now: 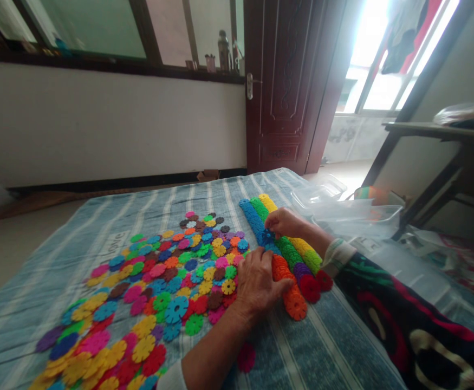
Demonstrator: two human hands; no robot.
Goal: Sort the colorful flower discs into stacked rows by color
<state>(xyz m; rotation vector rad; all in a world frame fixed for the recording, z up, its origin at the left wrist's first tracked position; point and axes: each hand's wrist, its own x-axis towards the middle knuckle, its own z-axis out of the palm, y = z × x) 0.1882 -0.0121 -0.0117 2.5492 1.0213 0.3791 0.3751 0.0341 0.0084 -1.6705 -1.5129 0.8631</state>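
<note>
Blue disc [267,236] pinched in the right hand [286,222]: seat it square against the blue row [253,219]; brace the orange discs [295,306] lightly with the spread left hand [257,281].

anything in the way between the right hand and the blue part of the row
Nothing visible does: the right hand is already at the blue part, with a dark blue disc at its fingertips. The left hand is nearer the viewer, at the row's orange part.
</note>
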